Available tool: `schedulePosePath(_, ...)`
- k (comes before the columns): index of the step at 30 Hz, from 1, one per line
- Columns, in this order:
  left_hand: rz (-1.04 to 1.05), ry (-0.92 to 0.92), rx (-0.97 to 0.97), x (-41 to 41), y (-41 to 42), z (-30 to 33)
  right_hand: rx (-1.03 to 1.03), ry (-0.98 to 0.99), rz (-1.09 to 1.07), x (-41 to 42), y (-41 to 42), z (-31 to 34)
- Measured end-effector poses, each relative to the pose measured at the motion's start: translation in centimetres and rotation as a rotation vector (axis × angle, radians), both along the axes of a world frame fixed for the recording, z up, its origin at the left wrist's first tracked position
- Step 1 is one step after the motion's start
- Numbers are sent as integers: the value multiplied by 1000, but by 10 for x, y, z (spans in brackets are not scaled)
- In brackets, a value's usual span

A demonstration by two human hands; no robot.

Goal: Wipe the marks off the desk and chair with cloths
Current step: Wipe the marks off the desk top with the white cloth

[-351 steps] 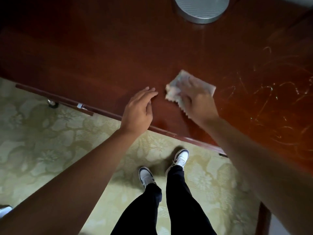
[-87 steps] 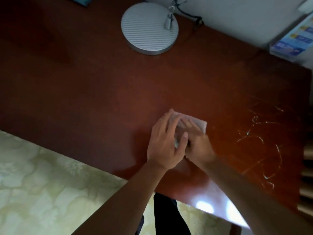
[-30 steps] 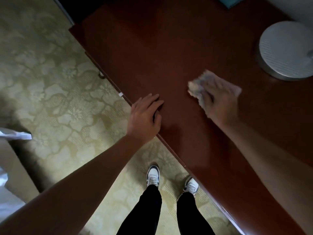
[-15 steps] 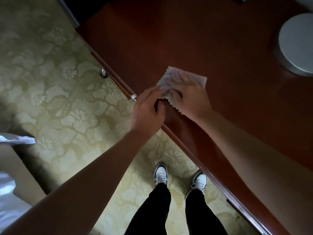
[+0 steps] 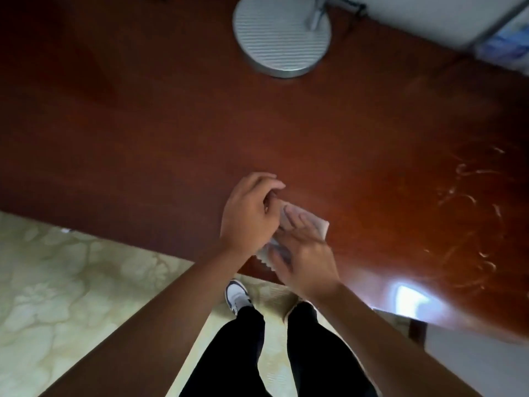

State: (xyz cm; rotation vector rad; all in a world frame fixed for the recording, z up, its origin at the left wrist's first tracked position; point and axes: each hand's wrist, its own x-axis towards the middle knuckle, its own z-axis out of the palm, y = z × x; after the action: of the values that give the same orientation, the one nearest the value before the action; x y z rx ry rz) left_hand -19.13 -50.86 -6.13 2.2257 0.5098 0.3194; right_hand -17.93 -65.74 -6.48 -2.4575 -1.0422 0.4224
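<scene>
Both hands on small pale cloth (image 5: 312, 223) at desk's six o'clock edge: left hand (image 5: 249, 216) pinches it, right hand (image 5: 303, 253) presses flat; pale scribbled marks (image 5: 469, 213) at three o'clock remain unwiped on reddish-brown wooden desk (image 5: 143, 124)

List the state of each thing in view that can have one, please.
Cloth: folded, lying on the desk, under both hands.
Left hand: fingers curled at the cloth's edge.
Right hand: pressing flat on the cloth.
Desk: pale marks unwiped at right.
Lamp base: standing on the desk.
</scene>
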Motion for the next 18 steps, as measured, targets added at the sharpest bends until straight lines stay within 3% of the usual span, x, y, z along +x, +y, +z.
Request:
schedulePosePath(10, -443, -73, 218, 55, -128, -19, -89, -211, -562, 7, -190, -12)
schedulePosePath(13, -508, 8, 268, 66, -163, -18, -86, -215, -697, 18, -187, -15)
schedulePosePath(18, -557, 49, 367, 89, -191, -22, 35, -226, -580, -2, -152, -24)
